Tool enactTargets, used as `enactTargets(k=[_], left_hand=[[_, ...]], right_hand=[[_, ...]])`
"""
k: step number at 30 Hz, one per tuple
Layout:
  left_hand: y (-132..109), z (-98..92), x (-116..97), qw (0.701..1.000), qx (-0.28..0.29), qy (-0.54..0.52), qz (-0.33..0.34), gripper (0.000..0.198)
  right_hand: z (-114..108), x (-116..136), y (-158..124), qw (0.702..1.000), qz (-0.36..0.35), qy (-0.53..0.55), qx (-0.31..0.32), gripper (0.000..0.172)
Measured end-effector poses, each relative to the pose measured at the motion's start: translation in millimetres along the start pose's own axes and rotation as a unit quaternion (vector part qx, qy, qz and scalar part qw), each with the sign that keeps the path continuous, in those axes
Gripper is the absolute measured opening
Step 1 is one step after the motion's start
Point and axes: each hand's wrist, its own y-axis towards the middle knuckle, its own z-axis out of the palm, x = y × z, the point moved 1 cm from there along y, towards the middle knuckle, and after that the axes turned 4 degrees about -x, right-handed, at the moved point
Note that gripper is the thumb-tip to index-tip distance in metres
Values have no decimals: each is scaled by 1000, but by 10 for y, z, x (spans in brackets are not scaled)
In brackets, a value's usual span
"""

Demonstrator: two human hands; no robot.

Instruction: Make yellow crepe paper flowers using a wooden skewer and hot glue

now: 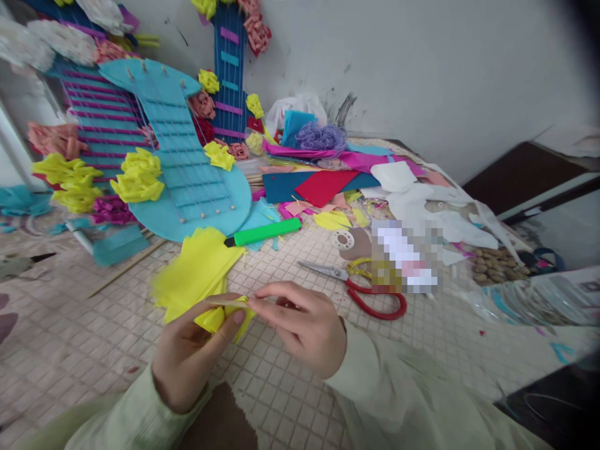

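The left hand (190,350) held folded yellow material (210,320) in its grip; the right hand (304,326) pinched a tan strip (229,302).

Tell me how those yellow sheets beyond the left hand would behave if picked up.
The yellow sheets are probably light and floppy, given their thin, soft-looking edges. Lying in an uneven, fanned stack, they might slide apart.

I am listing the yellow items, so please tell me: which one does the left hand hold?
The small folded yellow piece pinched in the left hand; the fanned yellow sheets lie just beyond on the table, and the yellow rosettes are farther away.
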Motion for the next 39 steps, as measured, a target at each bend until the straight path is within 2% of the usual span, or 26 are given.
enactTargets(k=[12,17,20,23,26,30,32,36,39], left_hand=[[11,-8,-6,1000,-10,-14,13,12],[5,-2,-22,998,-56,-20,1,7],[-6,29,-43,998,-59,-26,-12,6],[-32,64,-78,996,-81,-38,-21,6],[-61,92,-113,995,-95,-23,4,9],[-84,107,-138,996,-59,-9,72,14],[-94,104,-136,996,-42,-11,84,16],[-120,102,-127,999,-33,2,38,19],[-143,117,-135,999,-46,12,-17,41]], right_hand=[[-21,60,49,998,-35,-60,-12,24],[2,85,50,995,-42,-92,-26,20],[8,64,37,996,-42,-75,-22,21],[10,41,29,1000,-2,-28,-13,18],[10,42,37,998,51,31,-20,13],[11,54,54,991,98,88,-35,14],[13,53,57,989,110,96,-36,13],[8,42,58,992,103,58,-54,11],[2,40,61,994,92,17,-62,11]])
